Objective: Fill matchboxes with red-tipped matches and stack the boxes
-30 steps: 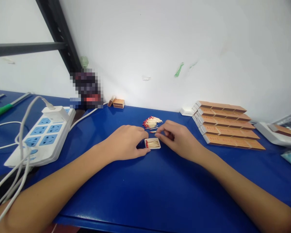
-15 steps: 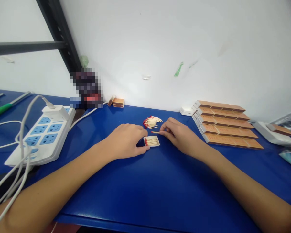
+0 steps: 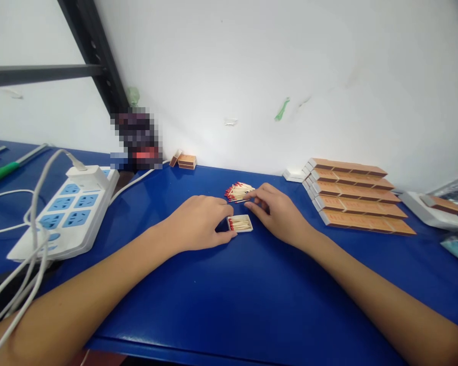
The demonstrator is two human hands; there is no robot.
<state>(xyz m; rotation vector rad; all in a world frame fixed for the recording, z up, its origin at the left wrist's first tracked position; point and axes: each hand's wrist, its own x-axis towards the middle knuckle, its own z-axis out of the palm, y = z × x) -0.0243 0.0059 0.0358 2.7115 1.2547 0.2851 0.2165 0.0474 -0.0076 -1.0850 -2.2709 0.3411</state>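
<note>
A small white matchbox tray (image 3: 247, 230) holds several red-headed matches (image 3: 239, 222). My left hand (image 3: 200, 222) grips its left end, with the thumb at the near side and the fingers at the far side. Just beyond the tray lies a loose pile of matches (image 3: 237, 191), their red heads mostly to the left. At the pile's near right edge is my right hand (image 3: 273, 208), thumb and index finger slightly apart around the end of a match, with no match visibly lifted.
Stacked orange matchboxes (image 3: 361, 201) stand at the right, beside white trays (image 3: 294, 175). More matchboxes (image 3: 187, 161) sit against the wall. A white power strip (image 3: 74, 208) with cables lies at the left on the blue table (image 3: 221, 305). A white device (image 3: 431, 211) is far right.
My right hand has moved left and slightly away from me, to the pile. Its thumb and index finger have parted, and the match they held no longer shows between them.
</note>
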